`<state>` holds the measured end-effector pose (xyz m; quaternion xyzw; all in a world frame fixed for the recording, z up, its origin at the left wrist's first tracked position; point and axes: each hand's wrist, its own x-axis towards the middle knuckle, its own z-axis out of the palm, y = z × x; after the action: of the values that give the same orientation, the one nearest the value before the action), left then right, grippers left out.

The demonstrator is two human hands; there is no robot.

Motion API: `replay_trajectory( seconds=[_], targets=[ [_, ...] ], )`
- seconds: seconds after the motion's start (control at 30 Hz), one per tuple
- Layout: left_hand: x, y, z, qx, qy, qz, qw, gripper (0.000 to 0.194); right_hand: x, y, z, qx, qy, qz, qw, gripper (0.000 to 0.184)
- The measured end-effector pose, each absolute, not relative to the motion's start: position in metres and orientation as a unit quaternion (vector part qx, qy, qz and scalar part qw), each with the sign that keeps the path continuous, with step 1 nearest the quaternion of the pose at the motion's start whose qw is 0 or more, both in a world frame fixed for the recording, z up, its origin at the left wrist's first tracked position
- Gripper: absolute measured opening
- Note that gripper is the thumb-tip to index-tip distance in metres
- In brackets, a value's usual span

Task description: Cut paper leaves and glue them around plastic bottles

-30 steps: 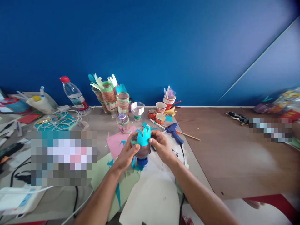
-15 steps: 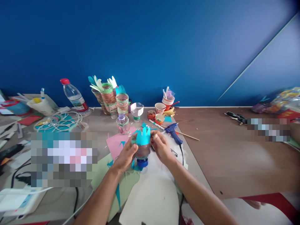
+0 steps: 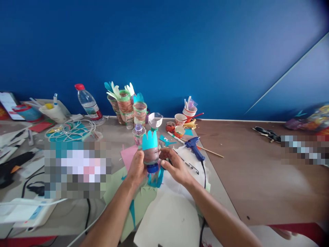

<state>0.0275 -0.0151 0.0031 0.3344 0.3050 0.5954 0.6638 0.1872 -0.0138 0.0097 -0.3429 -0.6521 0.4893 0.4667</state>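
Both my hands hold a small upturned bottle piece (image 3: 150, 155) with a blue cap at the bottom and a turquoise paper crown (image 3: 149, 140) stuck on top. My left hand (image 3: 136, 167) wraps its left side, fingers closed. My right hand (image 3: 173, 165) grips the right side with thumb and fingers. The piece is lifted above a scrap of turquoise paper (image 3: 155, 179) and white and pale green sheets (image 3: 167, 216).
Behind stand similar decorated bottle pieces (image 3: 128, 106), a water bottle (image 3: 88, 104), paper cups (image 3: 183, 118) and a blue glue gun (image 3: 194, 146) with its cord. Cables (image 3: 69, 130), tools and papers crowd the left. A brown table (image 3: 257, 171) adjoins on the right.
The bottle piece has been lifted and tipped more upright between my hands. The camera has shifted a little, so the scene sits further right.
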Motion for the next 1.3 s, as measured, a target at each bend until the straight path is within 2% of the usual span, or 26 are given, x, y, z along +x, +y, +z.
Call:
replay_trajectory(
  seconds=[0.2, 0.33, 0.43, 0.53, 0.67, 0.87, 0.97, 1.13, 1.2, 1.3],
  targets=[
    [0.032, -0.02, 0.01, 0.333, 0.281, 0.584, 0.685, 0.073, 0.182, -0.016, 0.011, -0.346, -0.692, 0.454, 0.442, 0.058],
    [0.036, -0.024, 0.017, 0.354, 0.234, 0.561, 0.711, 0.07, 0.182, -0.015, 0.008, -0.367, -0.669, 0.432, 0.48, 0.058],
    [0.037, -0.025, 0.021, 0.358, 0.229, 0.542, 0.725, 0.06, 0.185, -0.014, 0.008, -0.361, -0.66, 0.434, 0.495, 0.057],
    [0.031, -0.023, 0.021, 0.358, 0.24, 0.547, 0.717, 0.051, 0.188, -0.012, 0.01, -0.369, -0.666, 0.417, 0.496, 0.047],
    [0.017, -0.019, 0.018, 0.301, 0.26, 0.608, 0.688, 0.053, 0.197, -0.008, 0.013, -0.458, -0.651, 0.309, 0.52, 0.025],
    [0.019, -0.015, 0.009, 0.29, 0.294, 0.634, 0.654, 0.058, 0.203, -0.009, 0.017, -0.458, -0.684, 0.238, 0.515, 0.018],
    [0.03, -0.016, 0.005, 0.301, 0.289, 0.634, 0.651, 0.051, 0.194, -0.015, 0.018, -0.405, -0.734, 0.261, 0.478, 0.025],
    [0.04, -0.02, 0.01, 0.317, 0.25, 0.604, 0.687, 0.046, 0.179, -0.018, 0.006, -0.404, -0.713, 0.318, 0.477, 0.054],
    [0.039, -0.021, 0.014, 0.333, 0.232, 0.587, 0.701, 0.044, 0.177, -0.016, 0.002, -0.431, -0.677, 0.335, 0.493, 0.057],
    [0.037, -0.024, 0.02, 0.364, 0.219, 0.578, 0.697, 0.044, 0.179, -0.014, 0.004, -0.42, -0.629, 0.408, 0.511, 0.051]
  ],
)
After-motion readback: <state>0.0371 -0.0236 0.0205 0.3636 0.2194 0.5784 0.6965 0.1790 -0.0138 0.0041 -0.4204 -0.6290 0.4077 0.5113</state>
